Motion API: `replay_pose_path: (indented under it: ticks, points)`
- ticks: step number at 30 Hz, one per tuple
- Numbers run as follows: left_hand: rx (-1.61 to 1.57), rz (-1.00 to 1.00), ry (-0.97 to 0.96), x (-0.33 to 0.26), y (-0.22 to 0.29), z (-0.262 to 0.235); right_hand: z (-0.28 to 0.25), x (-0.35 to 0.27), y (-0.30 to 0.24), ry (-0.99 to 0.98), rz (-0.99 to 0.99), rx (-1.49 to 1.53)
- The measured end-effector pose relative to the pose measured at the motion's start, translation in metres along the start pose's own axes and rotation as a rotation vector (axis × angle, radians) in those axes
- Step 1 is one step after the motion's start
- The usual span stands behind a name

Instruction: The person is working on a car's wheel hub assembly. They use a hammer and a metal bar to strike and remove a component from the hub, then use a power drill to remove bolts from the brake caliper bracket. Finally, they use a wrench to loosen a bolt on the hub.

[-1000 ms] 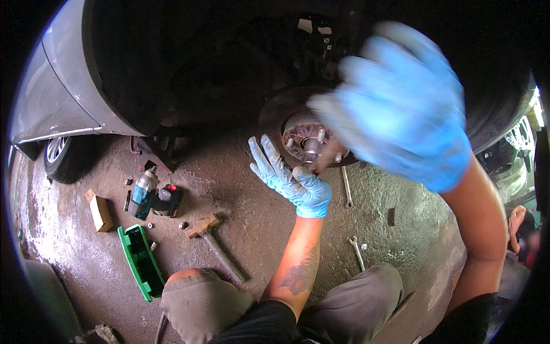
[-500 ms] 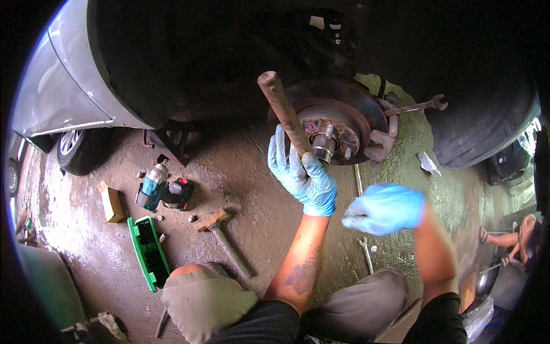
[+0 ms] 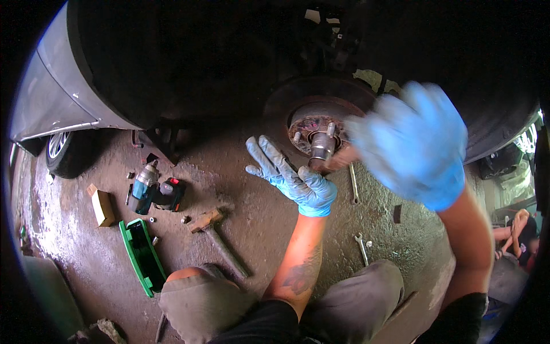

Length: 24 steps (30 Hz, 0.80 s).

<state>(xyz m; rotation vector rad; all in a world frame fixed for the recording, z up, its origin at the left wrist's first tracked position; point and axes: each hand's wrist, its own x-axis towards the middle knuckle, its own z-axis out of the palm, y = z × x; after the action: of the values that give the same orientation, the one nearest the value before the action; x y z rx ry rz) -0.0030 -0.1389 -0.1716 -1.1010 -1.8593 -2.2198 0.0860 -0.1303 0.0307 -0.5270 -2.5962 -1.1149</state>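
A metal socket (image 3: 322, 147) sits on the middle of the rusty wheel hub (image 3: 312, 124), in front of the brake disc (image 3: 285, 97). From the socket's near end a rusty bar (image 3: 342, 159) runs right and passes out of sight behind my right hand (image 3: 413, 143). That hand, in a blue glove, is smeared by motion, so its grip cannot be made out. My left hand (image 3: 296, 184), also gloved in blue, is open with its fingers spread. Its thumb lies close by the socket and the bar's end; whether they touch is unclear.
On the wet floor at left lie a teal cordless impact wrench (image 3: 142, 192), a yellowish box (image 3: 101, 206), a green tray (image 3: 139, 252) and a hammer (image 3: 222, 242). One wrench (image 3: 354, 186) lies below the disc, another wrench (image 3: 361, 250) by my knee. A person (image 3: 515, 232) sits far right.
The bar, which pointed up and left past my left hand, now points right. My right hand has risen toward the disc's right side. My left hand's fingers have spread away from the bar.
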Motion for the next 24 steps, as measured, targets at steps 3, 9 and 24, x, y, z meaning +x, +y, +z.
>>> replay_pose_path:
  ticks: [3,9,24]
  points:
    - [0.022,-0.076,0.010,0.000,-0.005,-0.005,0.001,-0.086,-0.027,-0.040,0.391,-0.038]
    - [-0.066,-0.253,0.006,-0.006,0.020,0.011,0.118,-0.252,-0.157,-0.079,0.898,0.446]
    - [-0.094,-0.035,-0.193,0.017,0.007,0.007,-0.007,0.088,-0.001,0.249,-0.154,0.200]
